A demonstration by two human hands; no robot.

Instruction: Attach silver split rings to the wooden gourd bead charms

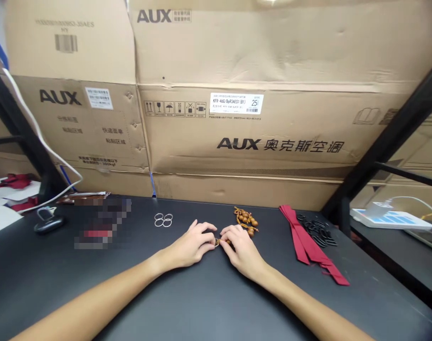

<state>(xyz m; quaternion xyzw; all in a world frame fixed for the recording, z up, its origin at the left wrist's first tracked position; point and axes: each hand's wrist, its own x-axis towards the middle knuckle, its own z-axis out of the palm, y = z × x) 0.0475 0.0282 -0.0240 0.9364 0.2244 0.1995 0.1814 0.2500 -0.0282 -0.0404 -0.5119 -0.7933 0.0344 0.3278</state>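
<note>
My left hand (193, 244) and my right hand (241, 247) rest on the black table (202, 303), fingertips meeting at the middle. Both pinch a small piece between them, a metal ring with a brown wooden bead (218, 242), mostly hidden by the fingers. Just behind my right hand lies a small heap of brown wooden gourd beads (247, 219). A cluster of silver key rings (163, 219) lies behind and to the left of my left hand.
Red ribbons (310, 244) and a pile of black rings (317, 228) lie to the right. A black key fob (48, 221) and a white cable (41, 142) sit at the left. Large AUX cardboard boxes (258, 132) wall the back. Black frame bars (386, 142) stand at the right.
</note>
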